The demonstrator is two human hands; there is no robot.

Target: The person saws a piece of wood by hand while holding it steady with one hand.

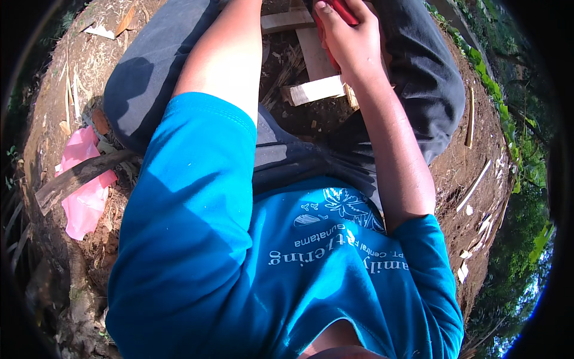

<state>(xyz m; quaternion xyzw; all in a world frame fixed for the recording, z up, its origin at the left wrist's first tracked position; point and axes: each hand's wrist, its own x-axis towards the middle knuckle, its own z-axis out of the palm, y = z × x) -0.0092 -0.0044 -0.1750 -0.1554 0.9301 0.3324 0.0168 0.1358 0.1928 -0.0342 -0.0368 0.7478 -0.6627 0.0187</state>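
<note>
Head view: a person in a bright blue printed T-shirt [239, 263] and dark grey trousers [149, 72] sits on bare brown earth [472, 161], looking down past their own chest.
Right hand: the right hand [350, 39] is curled shut around a red object [341, 9] at the top edge of the frame; fingers wrap its near side, the thumb lying along it. What the red thing is cannot be told, as most of it is cut off.
Left hand: out of sight beyond the top edge; only the bare left forearm [224, 54] shows, so its grip cannot be told.
Below the right hand: pale sawn wooden blocks and strips [314, 90] lie on the ground between the knees, just under the wrist.
Left of the person: a crumpled pink plastic bag [84, 197] under a weathered grey plank [78, 176].
Right of the person: thin pale wood offcuts [475, 185] scattered on the soil, with green plants [514, 137] along the edge.
</note>
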